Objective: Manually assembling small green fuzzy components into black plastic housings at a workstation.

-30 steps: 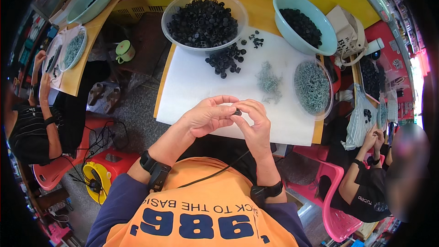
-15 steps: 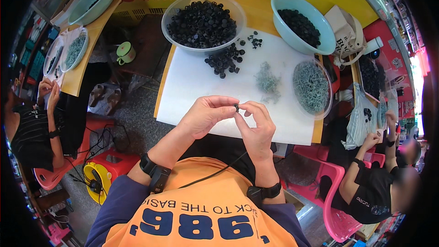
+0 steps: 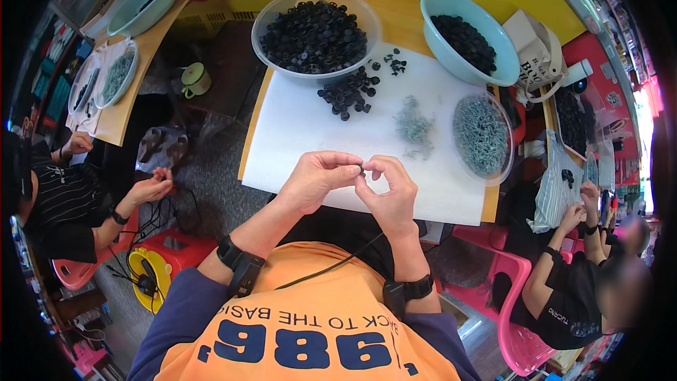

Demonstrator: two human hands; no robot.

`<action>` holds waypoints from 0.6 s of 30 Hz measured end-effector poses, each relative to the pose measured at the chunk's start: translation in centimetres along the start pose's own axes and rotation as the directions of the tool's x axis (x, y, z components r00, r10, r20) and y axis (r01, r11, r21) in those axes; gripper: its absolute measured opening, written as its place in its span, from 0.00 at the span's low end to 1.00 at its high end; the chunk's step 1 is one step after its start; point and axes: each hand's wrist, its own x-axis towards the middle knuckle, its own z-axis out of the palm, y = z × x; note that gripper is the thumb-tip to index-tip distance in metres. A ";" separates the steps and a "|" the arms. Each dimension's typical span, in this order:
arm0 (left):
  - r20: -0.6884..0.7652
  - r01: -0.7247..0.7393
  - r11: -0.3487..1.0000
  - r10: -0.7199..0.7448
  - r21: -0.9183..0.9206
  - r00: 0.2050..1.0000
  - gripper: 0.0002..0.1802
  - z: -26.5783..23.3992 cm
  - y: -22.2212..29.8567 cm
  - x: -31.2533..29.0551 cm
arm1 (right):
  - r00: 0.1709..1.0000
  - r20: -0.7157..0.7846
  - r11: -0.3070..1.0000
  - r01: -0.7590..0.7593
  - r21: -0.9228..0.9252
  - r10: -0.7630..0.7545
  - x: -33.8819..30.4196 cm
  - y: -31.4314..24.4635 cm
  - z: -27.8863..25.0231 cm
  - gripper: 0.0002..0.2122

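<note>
My left hand (image 3: 314, 182) and my right hand (image 3: 392, 196) meet over the near part of the white tabletop sheet (image 3: 285, 123). Both pinch one small black plastic piece (image 3: 362, 168) between fingertips, which hide most of it. Beyond them lies a loose pile of black ring-shaped caps (image 3: 345, 96), with a few smaller black pieces (image 3: 396, 65) beside it. Right of that pile, small greyish-green screws (image 3: 414, 127) are scattered on the sheet. More screws fill a clear round tray (image 3: 509, 164) to the right.
A clear bowl (image 3: 258, 48) of black caps stands at the back, and a light blue basin (image 3: 427, 22) of black parts at back right. A canvas bag (image 3: 530, 46) sits beside the basin. Co-workers sit left and right; a pink chair (image 3: 506, 303) stands at right.
My fingertips have shifted slightly left and closed more tightly round the black piece. The co-worker at left has moved both hands away from the other table.
</note>
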 end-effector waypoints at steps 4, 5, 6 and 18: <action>0.013 0.027 0.998 -0.026 -0.052 1.000 0.11 -0.7 -0.9 0.2 | 1.000 0.024 1.000 -0.015 0.020 0.014 -0.5 0.7 0.4 0.11; 0.012 0.029 0.998 -0.029 -0.055 1.000 0.11 -0.7 -1.0 0.2 | 0.999 0.026 0.999 -0.028 0.018 0.027 -0.6 0.8 0.5 0.11; 0.008 0.051 0.998 -0.051 -0.043 0.999 0.10 -0.7 -0.9 0.1 | 0.999 0.029 0.999 -0.029 0.018 0.029 -0.7 0.8 0.5 0.11; 0.054 0.093 0.995 -0.092 -0.033 0.994 0.10 -1.0 -1.1 1.1 | 0.995 -0.030 0.995 -0.099 0.005 0.099 -2.8 0.8 1.4 0.11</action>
